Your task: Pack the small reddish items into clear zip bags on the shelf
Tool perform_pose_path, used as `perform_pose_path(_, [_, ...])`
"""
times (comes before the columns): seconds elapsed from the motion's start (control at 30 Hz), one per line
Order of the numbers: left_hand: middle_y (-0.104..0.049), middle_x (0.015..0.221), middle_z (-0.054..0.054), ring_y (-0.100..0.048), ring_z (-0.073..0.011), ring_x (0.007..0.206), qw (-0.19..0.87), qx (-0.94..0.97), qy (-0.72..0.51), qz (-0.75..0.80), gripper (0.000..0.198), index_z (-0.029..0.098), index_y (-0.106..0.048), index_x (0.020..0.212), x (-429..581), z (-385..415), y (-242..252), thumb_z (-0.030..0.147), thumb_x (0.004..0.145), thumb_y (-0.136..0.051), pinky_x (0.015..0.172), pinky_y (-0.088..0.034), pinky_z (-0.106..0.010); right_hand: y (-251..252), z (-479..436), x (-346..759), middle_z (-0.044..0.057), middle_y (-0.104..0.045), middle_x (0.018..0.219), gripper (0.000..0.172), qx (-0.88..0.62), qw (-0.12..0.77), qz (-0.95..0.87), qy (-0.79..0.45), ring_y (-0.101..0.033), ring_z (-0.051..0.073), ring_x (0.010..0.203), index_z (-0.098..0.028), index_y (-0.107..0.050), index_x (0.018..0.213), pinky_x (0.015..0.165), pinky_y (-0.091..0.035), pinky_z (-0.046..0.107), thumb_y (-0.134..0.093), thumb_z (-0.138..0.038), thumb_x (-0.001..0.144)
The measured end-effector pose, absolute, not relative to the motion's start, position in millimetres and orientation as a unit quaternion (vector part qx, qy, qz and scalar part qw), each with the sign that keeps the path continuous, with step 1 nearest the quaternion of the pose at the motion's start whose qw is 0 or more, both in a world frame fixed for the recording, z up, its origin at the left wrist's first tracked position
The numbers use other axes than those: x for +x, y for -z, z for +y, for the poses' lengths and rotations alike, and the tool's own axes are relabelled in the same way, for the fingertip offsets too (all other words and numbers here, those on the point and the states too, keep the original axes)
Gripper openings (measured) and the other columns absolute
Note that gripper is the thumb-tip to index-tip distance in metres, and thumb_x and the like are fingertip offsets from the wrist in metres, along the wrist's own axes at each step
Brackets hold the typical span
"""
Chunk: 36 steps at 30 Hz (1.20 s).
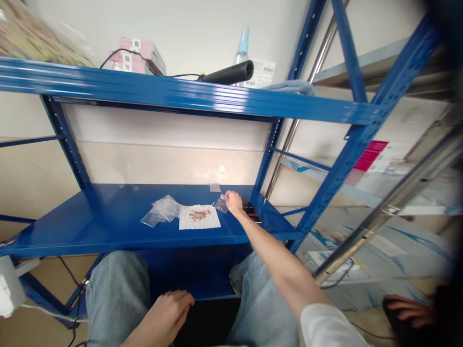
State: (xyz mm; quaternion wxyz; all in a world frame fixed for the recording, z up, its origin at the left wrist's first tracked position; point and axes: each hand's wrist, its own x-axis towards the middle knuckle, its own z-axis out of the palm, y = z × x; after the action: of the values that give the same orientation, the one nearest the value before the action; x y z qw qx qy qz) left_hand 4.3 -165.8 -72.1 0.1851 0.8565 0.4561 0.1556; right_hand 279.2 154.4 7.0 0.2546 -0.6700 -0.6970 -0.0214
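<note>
Right hand [234,201], arm outstretched, pinches a bag [221,205]; left hand [172,309] curls low (grip unclear).

Glossy blue metal shelf [112,236], matt white papery sheet [198,225], thin shiny plastic bags [162,209] at its nine o'clock, clear smooth plastic pouch [221,204] at its two, polished metal pole [407,194] off at three

No legible lettering; labels [136,44] on the pink boxes [147,49] too small.
</note>
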Motion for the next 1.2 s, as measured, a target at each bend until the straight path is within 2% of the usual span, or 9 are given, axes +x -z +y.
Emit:
perform_pose_path(0.13, [-0.071, 0.102, -0.006, -0.068, -0.0193, 0.091, 0.126, 0.875, -0.203, 0.42, 0.032, 0.022, -0.064, 0.115, 13, -146, 57, 0.018, 0.103, -0.035, 0.082, -0.048, -0.03, -29, 113, 262, 0.01, -0.073, 0.098, 0.028, -0.644, 0.414, -0.644, 0.001, -0.067, 0.019, 0.087, -0.016, -0.065, 0.105, 0.081, -0.049, 0.029, -0.039, -0.023, 0.097])
perform_pose_path(0.23, [-0.071, 0.099, -0.008, -0.067, -0.0205, 0.089, 0.064, 0.89, -0.245, 0.38, 0.029, 0.02, -0.065, 0.113, 27, -122, 28, 0.02, 0.103, -0.037, 0.081, -0.047, -0.031, -43, 68, 238, 0.004, -0.069, 0.078, 0.017, -0.483, 0.653, -0.566, -0.139, -0.063, 0.018, 0.072, -0.018, -0.064, 0.084, 0.074, -0.05, 0.029, -0.057, -0.035, 0.085])
perform_pose_path(0.33, [-0.069, 0.096, -0.007, -0.065, -0.0202, 0.086, 0.075, 0.805, -0.418, 0.415, 0.025, 0.02, -0.063, 0.108, 51, -106, -7, 0.024, 0.103, -0.039, 0.081, -0.047, -0.032, -44, 7, 211, 0.0, -0.065, 0.074, 0.02, -0.389, 0.725, -0.485, -0.297, -0.059, 0.015, 0.067, -0.019, -0.063, 0.082, 0.067, -0.049, 0.028, -0.067, -0.037, 0.075])
perform_pose_path(0.43, [-0.069, 0.094, -0.005, -0.063, -0.0183, 0.082, 0.135, 0.645, -0.604, 0.448, 0.022, 0.02, -0.061, 0.098, 79, -107, -28, 0.029, 0.103, -0.041, 0.075, -0.047, -0.029, -30, -56, 189, 0.0, -0.066, 0.079, 0.024, -0.361, 0.733, -0.401, -0.414, -0.06, 0.015, 0.069, -0.02, -0.062, 0.088, 0.064, -0.05, 0.027, -0.071, -0.037, 0.073])
perform_pose_path(0.5, [-0.067, 0.091, -0.005, -0.062, -0.0181, 0.084, 0.183, 0.6, -0.645, 0.436, 0.019, 0.019, -0.06, 0.093, 95, -115, -28, 0.031, 0.101, -0.046, 0.074, -0.047, -0.028, -18, -89, 182, 0.0, -0.065, 0.078, 0.026, -0.366, 0.728, -0.36, -0.455, -0.061, 0.016, 0.071, -0.021, -0.06, 0.086, 0.063, -0.051, 0.027, -0.074, -0.038, 0.073])
perform_pose_path(0.63, [-0.063, 0.087, -0.003, -0.059, -0.0179, 0.082, 0.185, 0.593, -0.624, 0.475, 0.011, 0.02, -0.058, 0.088, 108, -131, -10, 0.027, 0.096, -0.054, 0.075, -0.045, -0.029, -2, -116, 186, 0.001, -0.066, 0.082, 0.027, -0.359, 0.704, -0.371, -0.489, -0.064, 0.018, 0.078, -0.021, -0.061, 0.082, 0.067, -0.053, 0.028, -0.078, -0.04, 0.072])
perform_pose_path(0.8, [-0.066, 0.094, -0.005, -0.059, -0.0215, 0.094, 0.145, 0.654, -0.55, 0.5, 0.007, 0.021, -0.062, 0.088, 93, -133, 3, 0.024, 0.093, -0.058, 0.083, -0.045, -0.033, 6, -111, 196, 0.001, -0.067, 0.081, 0.027, -0.377, 0.668, -0.416, -0.489, -0.062, 0.017, 0.076, -0.021, -0.067, 0.082, 0.067, -0.051, 0.027, -0.08, -0.043, 0.073])
perform_pose_path(1.0, [-0.068, 0.083, -0.002, -0.066, -0.0152, 0.075, 0.307, 0.633, -0.555, 0.444, 0.016, 0.02, -0.058, 0.092, 77, -122, 6, 0.034, 0.098, -0.055, 0.069, -0.049, -0.026, 18, -105, 195, 0.002, -0.067, 0.074, 0.032, -0.376, 0.615, -0.447, -0.53, -0.058, 0.014, 0.063, -0.018, -0.073, 0.085, 0.056, -0.05, 0.026, -0.08, -0.048, 0.077])
perform_pose_path(1.2, [-0.067, 0.076, 0.0, -0.066, -0.0139, 0.069, 0.352, 0.607, -0.573, 0.423, 0.023, 0.019, -0.056, 0.09, 70, -121, 4, 0.041, 0.097, -0.059, 0.064, -0.051, -0.023, 14, -106, 195, 0.002, -0.067, 0.069, 0.03, -0.351, 0.593, -0.482, -0.541, -0.059, 0.014, 0.061, -0.018, -0.074, 0.088, 0.056, -0.05, 0.026, -0.076, -0.048, 0.082])
